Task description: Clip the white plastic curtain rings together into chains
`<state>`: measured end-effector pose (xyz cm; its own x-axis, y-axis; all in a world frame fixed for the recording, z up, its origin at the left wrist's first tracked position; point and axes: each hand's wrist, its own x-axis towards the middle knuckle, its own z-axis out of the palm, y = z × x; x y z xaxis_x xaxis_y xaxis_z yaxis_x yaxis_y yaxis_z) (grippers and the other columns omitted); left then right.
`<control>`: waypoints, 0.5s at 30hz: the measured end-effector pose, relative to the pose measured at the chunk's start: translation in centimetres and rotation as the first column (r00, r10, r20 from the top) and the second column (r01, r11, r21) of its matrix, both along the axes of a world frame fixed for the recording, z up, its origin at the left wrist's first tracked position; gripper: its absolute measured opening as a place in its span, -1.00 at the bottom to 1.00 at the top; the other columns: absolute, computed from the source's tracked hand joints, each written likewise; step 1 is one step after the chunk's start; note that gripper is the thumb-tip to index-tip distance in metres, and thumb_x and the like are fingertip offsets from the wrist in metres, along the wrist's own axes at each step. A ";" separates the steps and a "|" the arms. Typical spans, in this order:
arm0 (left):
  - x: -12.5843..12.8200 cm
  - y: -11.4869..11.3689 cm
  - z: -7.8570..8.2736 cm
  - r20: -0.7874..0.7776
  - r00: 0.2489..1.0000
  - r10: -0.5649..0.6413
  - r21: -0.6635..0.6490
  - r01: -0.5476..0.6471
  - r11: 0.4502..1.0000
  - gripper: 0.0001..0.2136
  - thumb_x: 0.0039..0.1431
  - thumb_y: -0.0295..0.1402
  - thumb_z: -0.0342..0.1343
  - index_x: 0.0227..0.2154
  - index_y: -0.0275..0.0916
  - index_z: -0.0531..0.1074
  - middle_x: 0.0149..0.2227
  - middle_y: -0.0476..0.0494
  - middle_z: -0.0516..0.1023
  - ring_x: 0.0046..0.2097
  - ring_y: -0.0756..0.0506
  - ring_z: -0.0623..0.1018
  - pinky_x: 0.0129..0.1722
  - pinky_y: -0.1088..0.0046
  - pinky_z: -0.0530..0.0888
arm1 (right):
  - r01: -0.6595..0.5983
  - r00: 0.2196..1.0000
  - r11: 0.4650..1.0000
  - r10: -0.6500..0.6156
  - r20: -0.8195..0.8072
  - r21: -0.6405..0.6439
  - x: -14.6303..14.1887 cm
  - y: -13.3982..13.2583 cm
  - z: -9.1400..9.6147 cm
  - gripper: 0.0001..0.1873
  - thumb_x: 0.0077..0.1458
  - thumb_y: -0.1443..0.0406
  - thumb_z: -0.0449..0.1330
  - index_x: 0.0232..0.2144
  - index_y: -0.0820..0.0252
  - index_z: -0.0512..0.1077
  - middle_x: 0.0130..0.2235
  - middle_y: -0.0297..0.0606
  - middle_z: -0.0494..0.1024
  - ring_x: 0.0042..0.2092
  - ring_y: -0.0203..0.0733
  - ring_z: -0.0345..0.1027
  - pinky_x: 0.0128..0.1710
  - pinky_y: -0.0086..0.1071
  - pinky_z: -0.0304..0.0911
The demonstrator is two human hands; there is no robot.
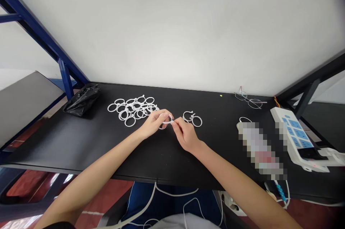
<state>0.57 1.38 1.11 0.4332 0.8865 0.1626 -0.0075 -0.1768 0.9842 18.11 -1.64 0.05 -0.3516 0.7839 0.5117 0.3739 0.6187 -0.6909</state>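
Over the middle of the black table, my left hand (155, 122) grips a white plastic curtain ring (167, 123) between thumb and fingers. My right hand (186, 134) pinches the ring's right side, at its small end piece. Part of the ring is hidden by the fingers. To the left lies a loose pile of several similar white rings (137, 106), many overlapping, with small knobs or eyelets on them. Just beyond my right hand are a few more rings (197, 121), and one of them (188, 111) has a gap in its loop.
A crumpled black plastic bag (83, 99) lies at the table's (107, 153) left end. On the right are eyeglasses (249, 100), a blurred-out long object (260, 150) with a cable, and a white power strip (299, 135). White cables (151, 200) hang at the front edge. A wall stands behind.
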 end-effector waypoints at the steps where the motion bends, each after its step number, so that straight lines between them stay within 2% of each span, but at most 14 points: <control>1: -0.1 -0.1 0.0 -0.028 0.999 -0.020 0.011 0.021 1.000 -0.56 0.24 0.04 -0.03 -0.40 -0.31 0.40 -0.61 0.03 0.30 -0.55 0.04 0.31 -0.49 0.49 0.31 | -0.001 1.000 1.000 0.001 -0.006 0.002 0.0 0.0 0.0 -0.78 0.33 0.26 -0.06 -0.38 0.10 0.25 -0.58 -0.44 0.33 -0.61 -0.33 0.19 -0.56 -0.43 0.04; 7: 0.0 -0.7 -0.3 -0.071 0.993 -0.092 0.021 0.094 0.995 -0.59 0.31 -0.02 -0.10 -0.43 -0.29 0.33 -0.59 0.08 0.20 -0.52 0.05 0.22 -0.47 0.50 0.27 | -0.034 0.998 0.999 0.034 -0.060 -0.002 0.1 0.1 -0.2 -0.77 0.34 0.27 -0.07 -0.40 0.11 0.22 -0.58 -0.45 0.27 -0.60 -0.35 0.15 -0.56 -0.45 0.06; 15: -0.2 -0.7 -0.1 -0.150 0.986 -0.066 0.031 0.071 0.997 -0.64 0.31 -0.09 -0.07 -0.44 -0.28 0.33 -0.53 0.03 0.29 -0.47 0.04 0.30 -0.43 0.51 0.29 | -0.072 0.993 0.997 0.071 -0.098 0.001 -0.1 0.0 -0.3 -0.76 0.35 0.28 -0.08 -0.40 0.13 0.22 -0.59 -0.47 0.22 -0.61 -0.36 0.11 -0.57 -0.46 0.05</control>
